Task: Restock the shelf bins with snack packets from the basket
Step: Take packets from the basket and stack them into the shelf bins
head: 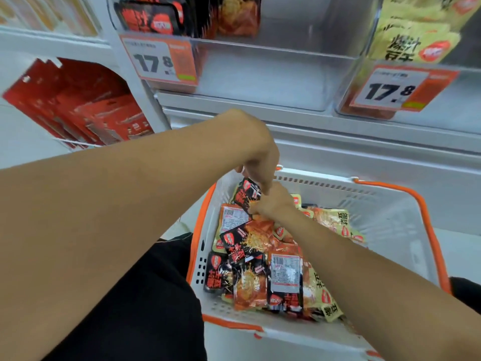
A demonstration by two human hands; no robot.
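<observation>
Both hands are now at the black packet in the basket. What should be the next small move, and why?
Probably lift the black packet up to the bin with black packets: both the left hand and right hand pinch it above the basket, and that bin looks mostly unfilled.

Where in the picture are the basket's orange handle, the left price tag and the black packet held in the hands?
orange handle (pixel 429 220): head view, on its right-hand bar.
left price tag (pixel 153 62): head view, on the printed digits.
black packet (pixel 246 195): head view, on its face.
</observation>
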